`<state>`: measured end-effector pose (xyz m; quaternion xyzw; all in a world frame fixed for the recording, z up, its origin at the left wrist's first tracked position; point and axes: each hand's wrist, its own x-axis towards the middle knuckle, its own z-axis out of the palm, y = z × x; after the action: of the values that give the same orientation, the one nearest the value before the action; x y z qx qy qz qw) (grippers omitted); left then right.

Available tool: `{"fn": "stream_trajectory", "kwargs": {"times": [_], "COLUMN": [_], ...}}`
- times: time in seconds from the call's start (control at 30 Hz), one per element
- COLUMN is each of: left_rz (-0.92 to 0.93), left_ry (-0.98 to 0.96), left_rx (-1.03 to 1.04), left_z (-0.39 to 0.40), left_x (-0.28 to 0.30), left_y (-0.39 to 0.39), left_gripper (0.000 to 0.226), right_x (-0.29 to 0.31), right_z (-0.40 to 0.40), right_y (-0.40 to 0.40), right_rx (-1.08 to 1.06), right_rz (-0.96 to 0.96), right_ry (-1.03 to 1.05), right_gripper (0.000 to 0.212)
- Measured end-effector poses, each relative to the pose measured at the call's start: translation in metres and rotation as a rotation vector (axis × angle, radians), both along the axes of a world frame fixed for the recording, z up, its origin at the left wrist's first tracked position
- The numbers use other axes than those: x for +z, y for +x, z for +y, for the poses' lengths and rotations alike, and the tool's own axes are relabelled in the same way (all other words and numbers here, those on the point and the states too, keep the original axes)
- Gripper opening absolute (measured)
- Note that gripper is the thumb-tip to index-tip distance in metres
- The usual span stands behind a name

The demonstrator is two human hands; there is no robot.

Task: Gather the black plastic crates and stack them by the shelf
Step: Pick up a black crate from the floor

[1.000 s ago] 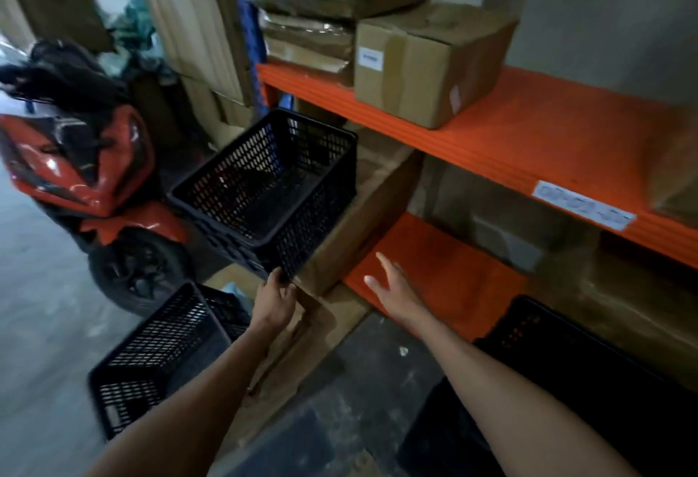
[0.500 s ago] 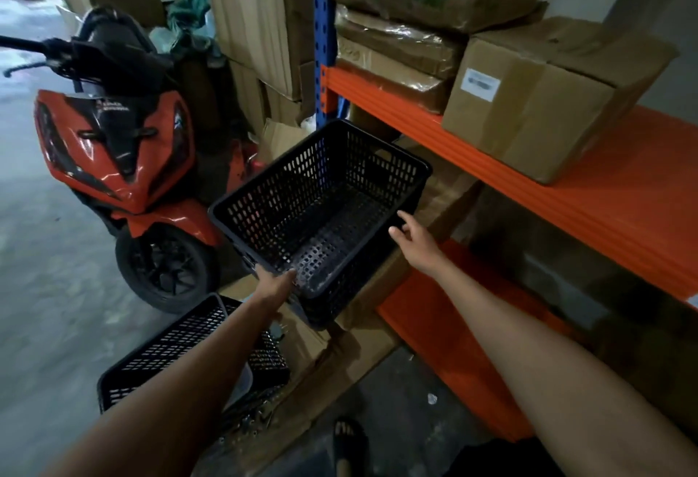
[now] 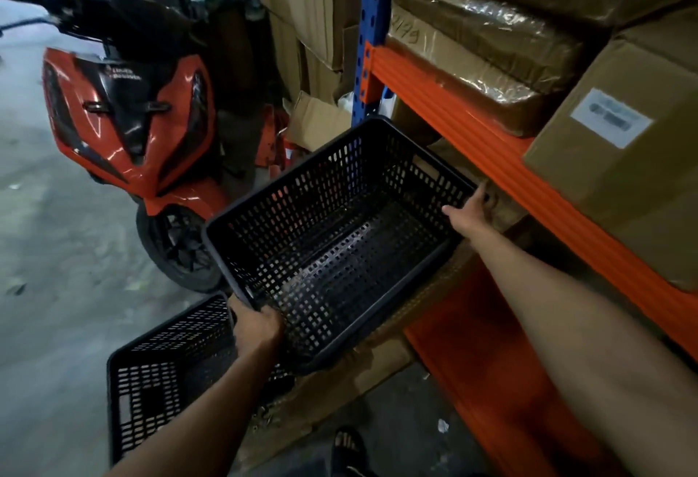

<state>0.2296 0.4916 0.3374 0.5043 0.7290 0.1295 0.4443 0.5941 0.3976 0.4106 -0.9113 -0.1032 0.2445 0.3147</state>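
A black perforated plastic crate point(image 3: 332, 234) is held tilted in front of the orange shelf point(image 3: 487, 151). My left hand point(image 3: 257, 325) grips its near left corner rim. At the crate's far right rim my right hand point(image 3: 468, 216) rests with fingers over the edge. A second black crate point(image 3: 158, 371) lies on the floor below my left arm, partly hidden by it.
An orange and black scooter point(image 3: 128, 114) is parked at the left, close to the crates. Cardboard boxes point(image 3: 627, 144) and wrapped packages fill the shelf. Flattened cardboard point(image 3: 340, 393) lies on the floor. A blue upright post point(image 3: 368, 46) stands behind the crate.
My right hand has reached further along and taken the crate's right rim. The crate has come nearer and lower toward me, and the view has shifted right.
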Motion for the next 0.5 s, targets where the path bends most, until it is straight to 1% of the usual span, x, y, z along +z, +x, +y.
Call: {"fn": "stream_trajectory", "kwargs": {"times": [0.07, 0.13, 0.2, 0.27, 0.37, 0.43, 0.5], "left_rz": [0.053, 0.081, 0.090, 0.073, 0.052, 0.047, 0.028], "left_ry": [0.054, 0.059, 0.060, 0.079, 0.123, 0.150, 0.172], "left_rx": [-0.036, -0.028, -0.026, -0.058, -0.114, -0.155, -0.211], "left_z": [0.001, 0.005, 0.011, 0.021, 0.044, 0.061, 0.075], "left_x": [0.001, 0.002, 0.002, 0.003, 0.005, 0.012, 0.024], "left_y": [0.000, -0.001, -0.005, -0.015, -0.032, -0.045, -0.063], "left_gripper": [0.051, 0.040, 0.031, 0.027, 0.030, 0.032, 0.034], "right_x": [-0.012, -0.013, -0.010, -0.010, -0.013, -0.008, -0.001], "right_z": [0.010, 0.013, 0.007, -0.004, -0.026, -0.042, -0.060], "right_y": [0.011, 0.009, 0.006, -0.001, -0.022, -0.047, -0.079], "right_rx": [-0.102, -0.189, -0.237, -0.290, -0.334, -0.353, -0.385], "right_rz": [0.002, -0.107, -0.197, -0.181, -0.120, -0.095, -0.124], "right_ry": [-0.019, -0.053, -0.024, 0.048, 0.156, 0.189, 0.225], "right_gripper": [0.087, 0.069, 0.053, 0.042, 0.040, 0.040, 0.037]}}
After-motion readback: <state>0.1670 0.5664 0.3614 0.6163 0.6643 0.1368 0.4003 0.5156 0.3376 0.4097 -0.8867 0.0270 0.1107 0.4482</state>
